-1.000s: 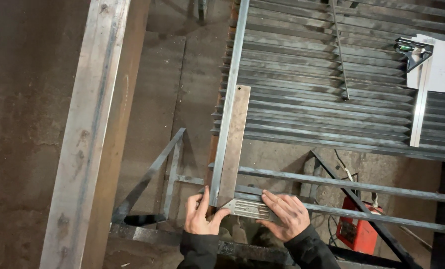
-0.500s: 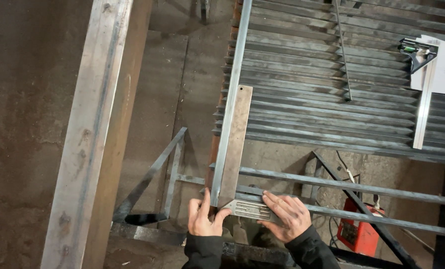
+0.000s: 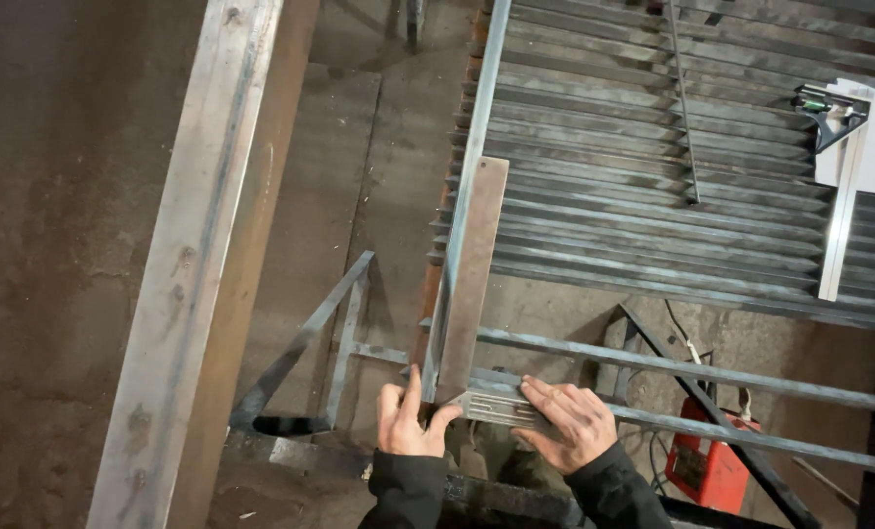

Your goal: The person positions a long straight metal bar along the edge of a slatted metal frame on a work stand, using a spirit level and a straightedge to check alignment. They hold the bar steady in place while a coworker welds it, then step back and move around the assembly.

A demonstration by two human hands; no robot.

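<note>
A steel try square (image 3: 469, 294) is laid at the near left corner of the metal frame (image 3: 653, 176), its long arm running away from the viewer along the long frame rail (image 3: 479, 127) and its short blade lying rightward over a cross bar (image 3: 692, 370). Open floor (image 3: 359, 196) is seen left of the rail. The square's corner is pinched by the left hand (image 3: 408, 423), while the blade is pressed flat under the right hand (image 3: 567, 423), fingers extended.

Left of the steel square (image 3: 469, 284), bare floor (image 3: 359, 196) lies open; right and far, stacked steel bars (image 3: 653, 196) and two rods (image 3: 692, 367) block passage.
</note>
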